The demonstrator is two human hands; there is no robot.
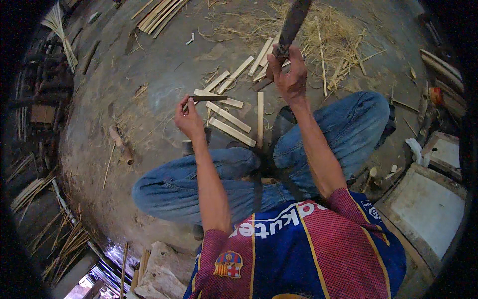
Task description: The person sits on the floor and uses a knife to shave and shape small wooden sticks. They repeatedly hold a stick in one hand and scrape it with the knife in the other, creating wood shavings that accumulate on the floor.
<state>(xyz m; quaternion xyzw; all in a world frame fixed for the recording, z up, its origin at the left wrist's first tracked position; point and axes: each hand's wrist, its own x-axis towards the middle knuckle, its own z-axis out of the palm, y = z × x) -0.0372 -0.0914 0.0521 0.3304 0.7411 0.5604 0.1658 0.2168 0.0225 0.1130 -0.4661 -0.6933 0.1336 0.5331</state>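
Between the thumb and fingers of my left hand (188,115) is one end of a short, dark brown bamboo strip (214,98), held level above the floor. My right hand (289,74) is closed round the handle of a large knife (296,22). Its broad dark blade points up and away, running out at the top edge. Below and between my hands lie several pale split bamboo pieces (231,116), loosely scattered before my crossed legs. One pale piece (260,119) lies apart, pointing toward me. A small dark block (261,84) shows on the floor just left of my right wrist.
Thin shavings (333,30) are heaped at the far right. A bundle of long split strips (160,15) lies at the far left. A short bamboo tube (122,144) rests left of my knee. Framed pale panels (428,209) stand at my right; more sticks (64,239) line the left side.
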